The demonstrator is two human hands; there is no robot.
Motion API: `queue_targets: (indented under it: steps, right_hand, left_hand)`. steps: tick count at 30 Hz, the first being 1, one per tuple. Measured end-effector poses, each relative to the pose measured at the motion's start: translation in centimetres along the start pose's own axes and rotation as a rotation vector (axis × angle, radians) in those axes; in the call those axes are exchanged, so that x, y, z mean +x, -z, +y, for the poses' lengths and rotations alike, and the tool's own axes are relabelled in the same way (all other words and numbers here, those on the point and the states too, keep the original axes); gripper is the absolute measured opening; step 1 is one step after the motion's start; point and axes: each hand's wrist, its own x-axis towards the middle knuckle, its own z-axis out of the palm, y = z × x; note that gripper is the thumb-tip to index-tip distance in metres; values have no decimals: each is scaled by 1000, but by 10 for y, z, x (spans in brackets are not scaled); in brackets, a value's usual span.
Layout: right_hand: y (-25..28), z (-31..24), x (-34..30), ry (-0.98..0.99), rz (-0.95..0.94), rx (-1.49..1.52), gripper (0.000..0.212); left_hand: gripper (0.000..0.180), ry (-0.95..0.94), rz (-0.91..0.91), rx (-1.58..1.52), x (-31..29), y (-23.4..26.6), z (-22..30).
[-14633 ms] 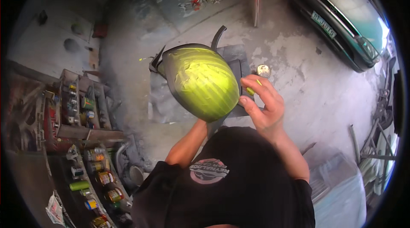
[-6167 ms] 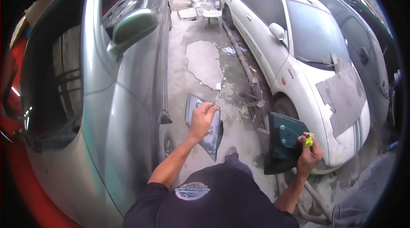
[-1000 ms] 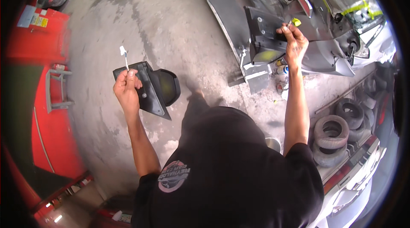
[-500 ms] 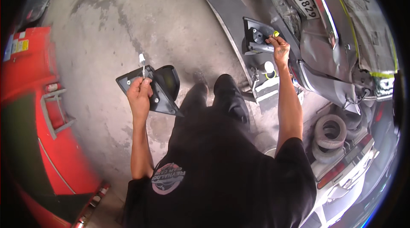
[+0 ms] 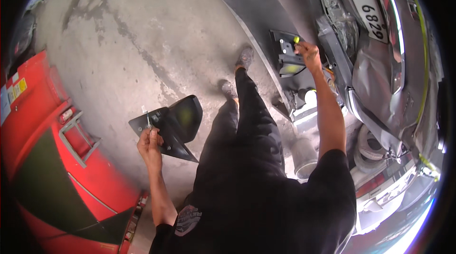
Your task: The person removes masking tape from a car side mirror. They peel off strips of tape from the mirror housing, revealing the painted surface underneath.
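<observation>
The left hand (image 5: 150, 145) pinches a pale wire (image 5: 148, 122) at the first mirror (image 5: 182, 120), black, tilted above the floor (image 5: 156, 30), bolts in its base, olive-tinted shell; the right hand (image 5: 308, 55) has its fingers closed at the edge of the second mirror (image 5: 287, 50), dark with a yellowish patch, by a yellow bit (image 5: 297, 39). A bucket (image 5: 304, 156) stands near the legs (image 5: 247, 125); a dark panel (image 5: 251, 4) bars the way to a dented grey car (image 5: 377, 71)

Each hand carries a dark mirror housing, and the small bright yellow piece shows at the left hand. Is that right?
Not quite: in the head view, the small bright yellow piece shows at the right hand, not the left hand. Each hand does carry a dark mirror housing.
</observation>
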Motion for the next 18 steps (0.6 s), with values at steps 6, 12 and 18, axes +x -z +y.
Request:
queue_targets:
  steps: [6, 12, 18]
  right_hand:
    - [-30, 29, 165, -150, -157, -99, 21]
    - [-49, 49, 227, -172, 41, 77, 23]
    - [-46, 57, 245, -293, 19, 139, 29]
  left_hand:
    - [21, 48, 45, 41, 71, -48, 38]
    - [20, 55, 66, 169, 129, -96, 62]
    - [20, 56, -10, 139, 161, -135, 80]
